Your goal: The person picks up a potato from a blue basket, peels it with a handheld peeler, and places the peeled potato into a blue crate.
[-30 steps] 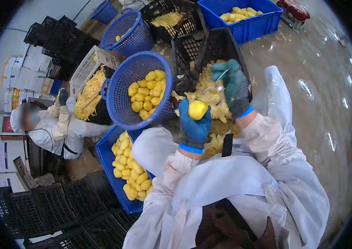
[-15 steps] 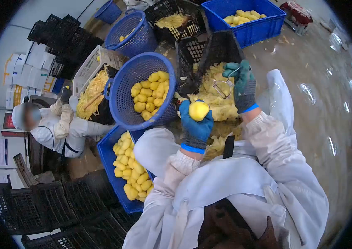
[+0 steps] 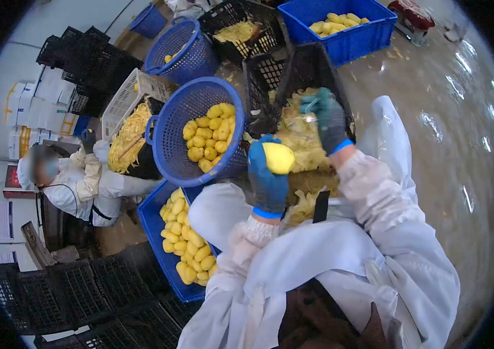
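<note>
A yellow potato (image 3: 279, 158) is held in my left hand (image 3: 268, 180), which wears a blue glove with its fingers wrapped round the far side. My right hand (image 3: 327, 119), in a green and grey glove, is closed on a peeler (image 3: 309, 117); the tool is blurred and partly hidden by the fingers. It is up and to the right of the potato, apart from it. Below both hands lie pale peelings (image 3: 302, 136) in a black crate (image 3: 311, 67). Left of my left hand stands a blue round basket (image 3: 168, 136) with several yellow potatoes (image 3: 209, 136).
A blue bin (image 3: 171, 264) of peeled potatoes is by my left knee. Another blue bin (image 3: 369, 41) stands at the back right. Further baskets and black crates (image 3: 241, 29) line the back. A co-worker (image 3: 78, 186) sits at the left beside a heap of peelings (image 3: 130, 136).
My right hand has moved slightly left and turned, with the peeler. My left hand has shifted a little left and tilted, so more of the potato's side shows. The co-worker's arm has shifted slightly.
</note>
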`<state>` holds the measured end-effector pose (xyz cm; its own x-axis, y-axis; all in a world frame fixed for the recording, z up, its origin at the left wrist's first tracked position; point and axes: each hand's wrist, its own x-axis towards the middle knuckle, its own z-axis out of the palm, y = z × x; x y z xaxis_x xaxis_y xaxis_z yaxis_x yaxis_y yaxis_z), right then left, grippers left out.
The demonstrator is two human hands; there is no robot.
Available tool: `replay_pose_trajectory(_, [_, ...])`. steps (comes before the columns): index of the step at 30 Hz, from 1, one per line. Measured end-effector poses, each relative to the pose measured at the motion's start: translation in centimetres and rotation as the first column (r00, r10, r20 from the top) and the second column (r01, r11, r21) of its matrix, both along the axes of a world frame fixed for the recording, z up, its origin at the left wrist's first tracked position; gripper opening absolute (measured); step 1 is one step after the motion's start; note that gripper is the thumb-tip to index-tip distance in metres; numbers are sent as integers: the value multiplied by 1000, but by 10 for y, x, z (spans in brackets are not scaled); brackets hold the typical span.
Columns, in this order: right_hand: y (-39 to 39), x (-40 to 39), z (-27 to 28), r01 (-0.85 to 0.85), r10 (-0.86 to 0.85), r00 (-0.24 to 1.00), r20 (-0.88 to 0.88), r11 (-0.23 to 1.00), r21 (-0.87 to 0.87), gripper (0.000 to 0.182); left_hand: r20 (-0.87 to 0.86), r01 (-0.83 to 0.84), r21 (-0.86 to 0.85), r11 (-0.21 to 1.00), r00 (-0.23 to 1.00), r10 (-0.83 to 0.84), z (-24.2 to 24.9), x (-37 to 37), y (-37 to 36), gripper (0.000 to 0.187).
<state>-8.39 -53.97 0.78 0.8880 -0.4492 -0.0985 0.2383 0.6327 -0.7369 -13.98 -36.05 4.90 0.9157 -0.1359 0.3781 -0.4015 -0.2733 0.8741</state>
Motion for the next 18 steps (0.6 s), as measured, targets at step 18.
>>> replay_pose_trajectory(18, [8, -18, 34, -104, 101, 994, -36, 990, -95, 48, -298, 88, -531, 843, 912, -283, 7, -16, -6, 62])
